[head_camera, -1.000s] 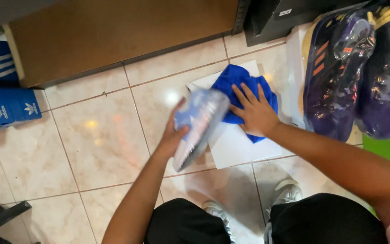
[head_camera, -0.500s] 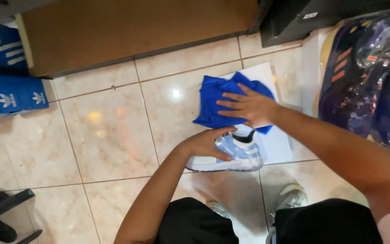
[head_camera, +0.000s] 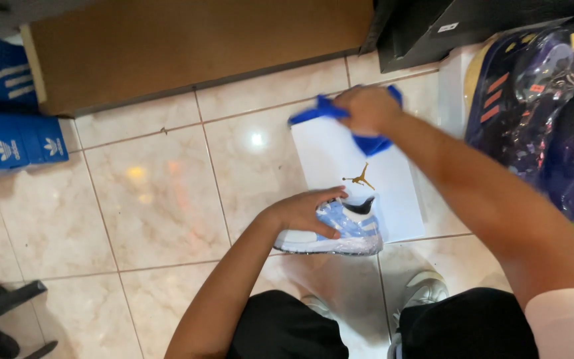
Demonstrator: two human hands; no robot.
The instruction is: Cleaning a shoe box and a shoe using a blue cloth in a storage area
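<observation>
Nearest to the camera were the person's own knees in black shorts and a grey shoe on the foot, on the shiny tiled floor. Just above them the left hand was grasping a light blue and white sneaker wrapped in clear plastic, with the fingers laid over its top. A second before, this sneaker was held up in the air and tilted; now it stood on its sole at the near edge of a white box lid, so it seemed that it had been put down there and was only being kept steady. Farther away, the right hand was clenched on a blue cloth. Earlier this cloth was lying flat under the open palm; now it was gathered and lifted at the far end of the lid, which left the white surface bare between the cloth and the sneaker. To the right were dark purple shoes in plastic bags. To the far left lay blue shoe boxes, and at the back stood a brown cardboard box.
</observation>
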